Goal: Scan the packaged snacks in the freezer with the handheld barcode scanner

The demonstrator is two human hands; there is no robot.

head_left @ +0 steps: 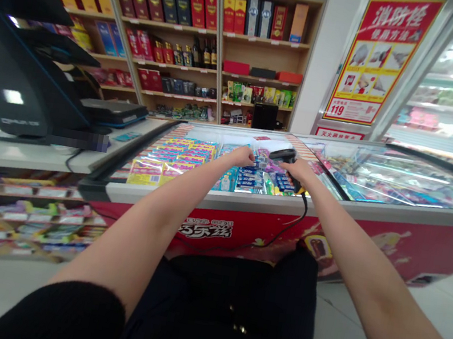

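My right hand is wrapped round the handle of a black barcode scanner, whose head points left toward my other hand. A dark cable hangs from the scanner over the front of the freezer. My left hand is closed with its fingers curled down, just above a stack of dark blue packets. Whether a packet is between its fingers is too small to tell. Yellow and pink boxes lie in rows to the left of this hand, inside the chest freezer.
A black checkout terminal stands on the white counter at left, beside the freezer. More packages show behind the freezer's right glass. Shelves of boxes and bottles line the back wall. A red poster hangs right of them.
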